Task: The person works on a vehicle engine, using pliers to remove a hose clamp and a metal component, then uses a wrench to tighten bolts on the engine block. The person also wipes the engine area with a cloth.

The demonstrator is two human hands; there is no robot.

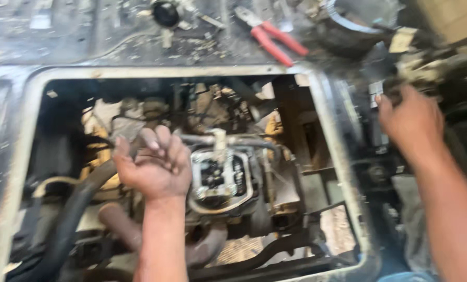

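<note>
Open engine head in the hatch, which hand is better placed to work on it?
The left hand, probably. It hangs curled inside the hatch opening right beside the open engine head, while the right hand is outside the frame, among blurred parts at the right edge.

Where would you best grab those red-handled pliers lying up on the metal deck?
By the two red handles, I'd say. The pliers lie flat on the deck above the engine opening, metal jaws pointing up-left, handles splayed slightly toward the lower right. Coming from the lower right, fingers can close both handles together; nothing appears to crowd them there, though the picture is blurred.
</note>
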